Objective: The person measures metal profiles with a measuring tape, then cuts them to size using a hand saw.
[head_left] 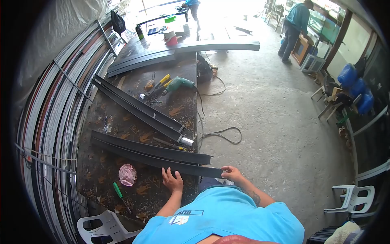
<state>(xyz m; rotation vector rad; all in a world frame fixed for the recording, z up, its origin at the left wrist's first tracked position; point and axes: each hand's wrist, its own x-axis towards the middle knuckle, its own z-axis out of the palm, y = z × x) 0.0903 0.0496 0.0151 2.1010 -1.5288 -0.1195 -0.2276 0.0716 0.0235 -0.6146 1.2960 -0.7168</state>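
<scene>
A long dark grey metal profile lies across the near part of the worktable, its right end past the table edge. My right hand is closed at that end, thumb and fingers pinching it; any small part between them is hidden. My left hand rests with fingers spread against the near side of the same profile. Just beyond lies a second dark profile, roughly parallel. Behind it are a yellow-and-black handled tool and another pair of profiles, one with a silver end piece.
A green drill and yellow-handled tool lie farther up the worktable. Nearer are a pink crumpled item and a green screwdriver. Long profiles overhang the far right side. A cable loops on the floor. A co-worker stands right.
</scene>
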